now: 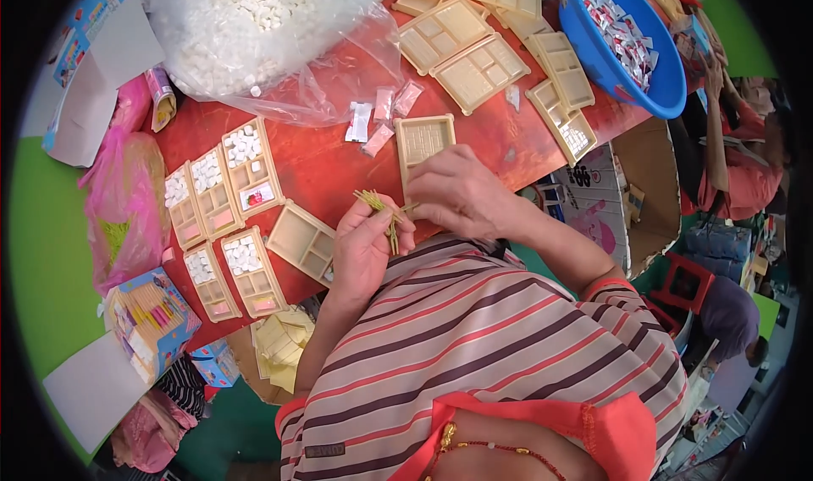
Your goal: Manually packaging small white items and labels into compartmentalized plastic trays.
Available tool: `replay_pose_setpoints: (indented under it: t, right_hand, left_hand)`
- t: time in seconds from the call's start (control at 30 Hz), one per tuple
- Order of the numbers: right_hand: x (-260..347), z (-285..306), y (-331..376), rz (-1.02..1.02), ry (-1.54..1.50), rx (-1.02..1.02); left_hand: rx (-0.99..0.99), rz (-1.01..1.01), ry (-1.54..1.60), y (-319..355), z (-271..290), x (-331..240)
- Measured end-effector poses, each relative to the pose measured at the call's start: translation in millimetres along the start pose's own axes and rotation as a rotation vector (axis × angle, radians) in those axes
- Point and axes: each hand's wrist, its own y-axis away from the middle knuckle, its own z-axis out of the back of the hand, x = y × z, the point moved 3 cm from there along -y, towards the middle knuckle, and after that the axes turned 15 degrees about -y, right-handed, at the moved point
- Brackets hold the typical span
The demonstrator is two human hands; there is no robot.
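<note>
The left hand [366, 237] pinched green sticks [394, 242]; the half-curled right hand [461, 195] perhaps picked one out, its grip unclear. Separating them called for light fingertips. Beyond lay a tray [425, 139].

Left hand [364, 242] just left of frame centre, fingers curled, thumb bent in toward the forefinger. Left forearm [330, 333] steep, rising from lower centre-left. Right hand [459, 191] just right of it, back up, fingers bent and pointing left, tips partly hidden. Right forearm [555, 237] slants in from right of centre, elbow bent. Hands close; contact unclear.
</note>
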Motion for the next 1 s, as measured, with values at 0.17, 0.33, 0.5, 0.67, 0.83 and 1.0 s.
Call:
replay_pose_setpoints:
  t: [0.17, 0.33, 0.5, 0.67, 0.83, 1.0]
  right_hand:
    - [-6.7, -8.6, 10.0, -0.053, -0.003, -0.053]
    - [-8.5, 6.0, 30.1, -0.062, 0.11, -0.153]
    - [-16.2, 12.6, 41.3, 0.004, 0.284, -0.173]
    - [-33.3, 56.6, 21.8, -0.087, 0.476, -0.393]
    - [-53.8, 68.0, -7.0, -0.227, 0.655, -0.42]
    - [-67.6, 55.2, -10.5, -0.206, 0.741, -0.381]
  left_hand:
    - [0.043, 0.048, -0.014, -8.5, -10.5, 1.6]
    - [-0.031, 0.021, -0.065, -9.0, -9.5, -3.6]
    - [-0.049, 0.024, -0.016, -9.3, 0.0, -2.6]
    - [0.0, 0.046, 0.011, -16.1, -10.7, -6.8]
    - [0.04, 0.052, -0.025, -25.4, -26.1, -11.9]
    - [0.039, 0.084, -0.051, -24.4, -27.2, -6.3]
